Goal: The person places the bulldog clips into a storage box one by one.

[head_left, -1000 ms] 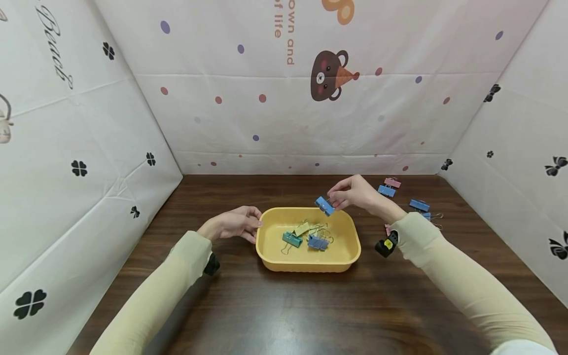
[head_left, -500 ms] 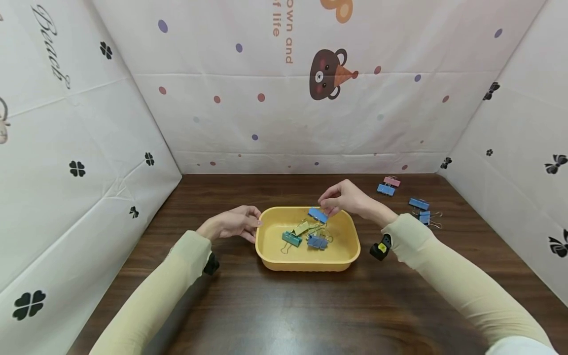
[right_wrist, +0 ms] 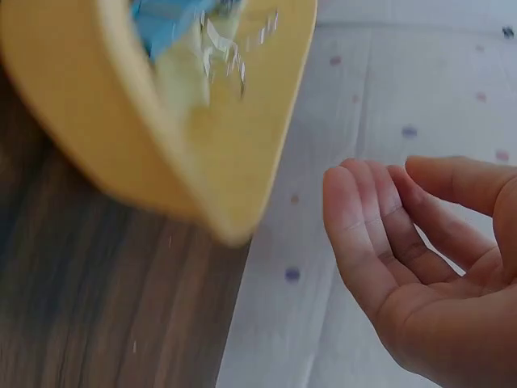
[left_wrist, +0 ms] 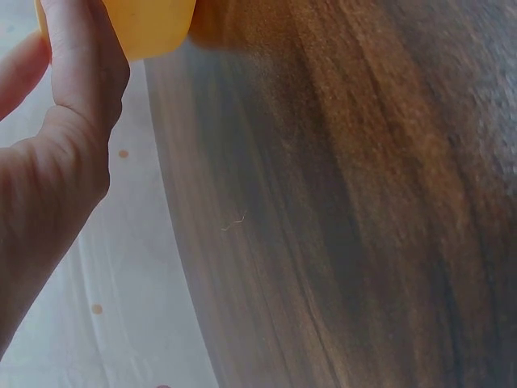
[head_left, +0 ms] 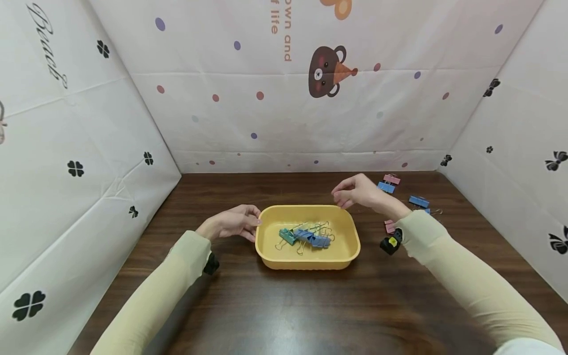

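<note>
A yellow plastic tray (head_left: 306, 264) stands on the dark wooden table. Inside it lies a heap of binder clips: a teal clip (head_left: 287, 236) at the left, blue clips (head_left: 320, 241) in the middle, and pale yellow ones partly covered. My left hand (head_left: 234, 223) grips the tray's left rim between thumb and fingers; in the left wrist view only a corner of the tray (left_wrist: 157, 24) shows past the fingers. Above the tray's far right corner is my right hand (head_left: 358, 191), its fingers gently bent. Nothing sits between thumb and fingers of the right hand (right_wrist: 428, 259) in its wrist view.
Right of the tray, loose binder clips lie on the table: a pink one (head_left: 392, 179) and a blue one (head_left: 386, 187) at the back, another blue one (head_left: 419, 201), and a pink one (head_left: 390, 226) beside the right wrist. White printed sheets (head_left: 248, 118) wall the table.
My right hand lowered a blue binder clip into the tray and let it go onto the heap, shifting the teal clip. It then moved back up and right. The left hand stays put.
</note>
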`<state>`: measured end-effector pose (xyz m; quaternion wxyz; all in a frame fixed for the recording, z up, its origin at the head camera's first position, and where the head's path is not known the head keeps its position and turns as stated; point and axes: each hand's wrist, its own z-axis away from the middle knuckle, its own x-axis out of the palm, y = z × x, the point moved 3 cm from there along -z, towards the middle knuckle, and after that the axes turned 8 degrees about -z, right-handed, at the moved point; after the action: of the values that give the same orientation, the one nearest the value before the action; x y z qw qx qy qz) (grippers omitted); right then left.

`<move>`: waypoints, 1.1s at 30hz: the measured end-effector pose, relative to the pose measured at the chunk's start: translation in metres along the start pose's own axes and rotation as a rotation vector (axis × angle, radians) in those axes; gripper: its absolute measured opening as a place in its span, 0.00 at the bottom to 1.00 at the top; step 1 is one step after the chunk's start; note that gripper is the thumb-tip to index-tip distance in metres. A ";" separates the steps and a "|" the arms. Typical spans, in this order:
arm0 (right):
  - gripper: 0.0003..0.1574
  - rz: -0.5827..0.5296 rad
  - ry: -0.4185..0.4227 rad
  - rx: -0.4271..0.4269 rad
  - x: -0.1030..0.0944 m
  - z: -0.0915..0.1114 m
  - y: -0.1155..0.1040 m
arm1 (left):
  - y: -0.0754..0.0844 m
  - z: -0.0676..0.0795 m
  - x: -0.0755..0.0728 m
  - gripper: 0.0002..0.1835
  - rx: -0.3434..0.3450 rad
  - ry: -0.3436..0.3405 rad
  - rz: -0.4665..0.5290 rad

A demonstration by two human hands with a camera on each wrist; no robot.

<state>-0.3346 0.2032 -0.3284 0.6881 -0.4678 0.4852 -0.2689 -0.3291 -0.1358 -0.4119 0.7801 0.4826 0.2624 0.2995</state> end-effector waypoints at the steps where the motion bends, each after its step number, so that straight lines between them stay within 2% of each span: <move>1: 0.16 0.007 0.001 0.005 -0.005 0.001 0.002 | 0.000 0.000 0.000 0.14 -0.001 0.003 0.001; 3: 0.18 0.032 -0.004 0.020 -0.015 0.005 0.008 | 0.000 0.000 0.000 0.13 -0.005 0.009 0.002; 6: 0.19 0.131 -0.012 0.044 -0.028 0.012 0.016 | 0.000 0.000 0.000 0.12 -0.009 0.013 0.007; 12: 0.19 0.489 -0.023 0.012 -0.045 0.021 0.031 | 0.001 0.000 0.000 0.13 -0.008 0.014 0.000; 15: 0.21 0.624 -0.032 0.001 -0.051 0.022 0.038 | 0.001 0.000 0.000 0.14 -0.007 0.009 0.002; 18: 0.20 0.666 -0.085 0.072 -0.054 0.024 0.047 | 0.000 -0.001 -0.001 0.15 0.001 -0.003 0.007; 22: 0.24 0.734 -0.171 0.165 -0.056 0.026 0.058 | -0.001 -0.001 -0.001 0.14 0.025 -0.027 0.003; 25: 0.34 0.790 -0.215 0.222 -0.057 0.028 0.065 | -0.001 0.000 -0.001 0.14 0.024 -0.016 0.005; 29: 0.46 0.848 -0.232 0.316 -0.057 0.032 0.072 | 0.000 0.001 0.000 0.15 0.009 0.010 0.009; 33: 0.50 0.922 -0.223 0.376 -0.057 0.034 0.077 | -0.001 0.000 0.000 0.16 0.007 0.009 0.011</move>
<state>-0.3319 0.2954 -0.3708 0.8550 -0.0990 0.5080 0.0314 -0.3289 -0.1362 -0.4124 0.7757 0.4852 0.2644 0.3050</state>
